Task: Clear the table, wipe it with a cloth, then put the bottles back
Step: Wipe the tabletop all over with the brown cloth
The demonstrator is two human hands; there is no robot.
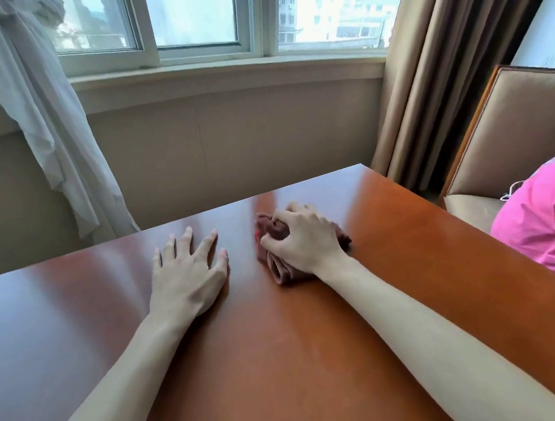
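Wiping stage: right hand (pixel 300 238) clenches the bunched cloth (pixel 281 270) on the table (pixel 78 309).
Left hand (pixel 188 273) lies flat, released; the wadded cloth risks missed patches.

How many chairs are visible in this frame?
1. A tan upholstered chair with an orange wood frame stands at the far right, beside the table and in front of the brown curtain. Others may sit outside the view.
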